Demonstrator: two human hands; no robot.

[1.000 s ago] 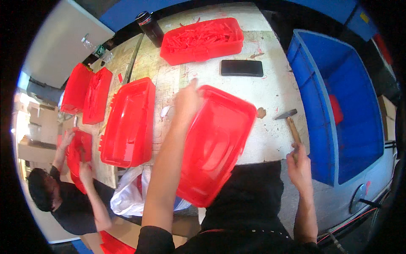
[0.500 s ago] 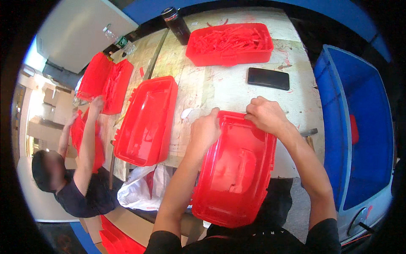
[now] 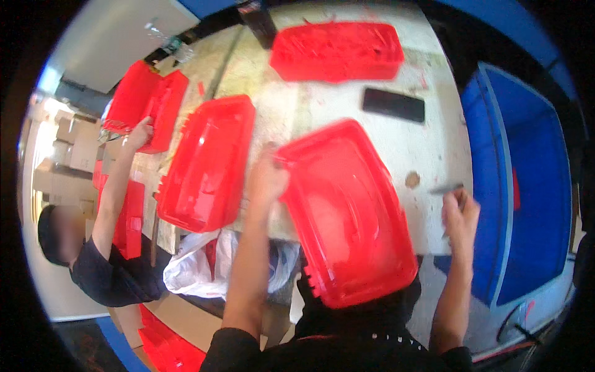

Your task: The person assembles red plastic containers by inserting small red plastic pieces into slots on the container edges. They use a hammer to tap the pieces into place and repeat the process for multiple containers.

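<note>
A red plastic box half, hollow and shallow, is tilted in front of me over the table's near edge. My left hand is closed on its upper left corner. To the right, my right hand has its fingers wrapped round the handle of a hammer. The hammer's dark head shows above the fist, while most of the handle is hidden. Both hands are somewhat blurred. Left of my left hand, a second red box half lies on the table, its hollow side up.
A red box of red strips, a black phone and a dark tumbler stand or lie on the table. A blue bin stands right. At left, a co-worker reaches into an open red box.
My right hand has let go of the box half's upper edge and moved right onto the hammer. The box half has turned, its upper end now leaning left. The view has shifted slightly.
</note>
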